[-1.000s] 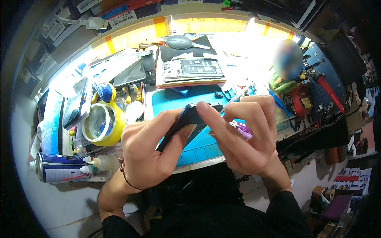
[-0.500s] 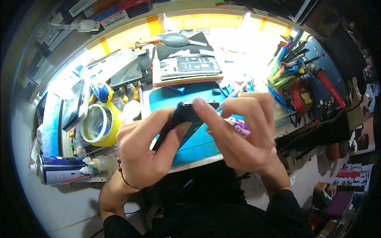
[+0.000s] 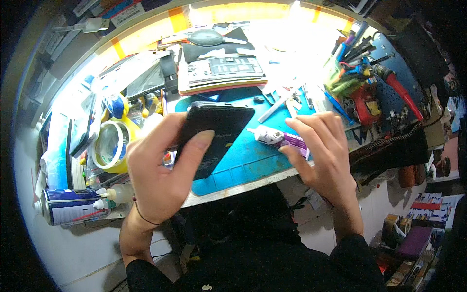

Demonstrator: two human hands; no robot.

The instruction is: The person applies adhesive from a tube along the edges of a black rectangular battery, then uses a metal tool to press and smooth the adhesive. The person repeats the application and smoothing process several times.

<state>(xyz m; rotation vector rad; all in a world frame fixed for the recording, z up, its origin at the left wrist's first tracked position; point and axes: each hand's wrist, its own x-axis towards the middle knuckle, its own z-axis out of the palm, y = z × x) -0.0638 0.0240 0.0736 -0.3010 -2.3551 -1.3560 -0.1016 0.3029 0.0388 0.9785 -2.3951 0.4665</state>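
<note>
A black smartphone (image 3: 221, 129) is gripped in my left hand (image 3: 158, 177), its thumb lying across the face turned toward me and the other fingers hidden behind. The phone is tilted above the blue work mat (image 3: 265, 163). On the mat lies a white and purple glue tube (image 3: 272, 137) with a narrow nozzle pointing left. My right hand (image 3: 328, 158) is over the tube's right end, thumb and fingers apart. The thumb overlaps the tube; whether it touches, I cannot tell.
Behind the mat sits an opened device (image 3: 228, 68), with a grey air blower (image 3: 206, 37) beyond it. Small tools lie across the mat's far right. A tool holder (image 3: 340, 78) stands at right. At left are a yellow-rimmed jar (image 3: 129, 131) and a spray can (image 3: 68, 207).
The phone has turned, showing more of its face, and my left hand has shifted left. My right hand has left the phone's top edge and moved right, over the tube, with its fingers spread.
</note>
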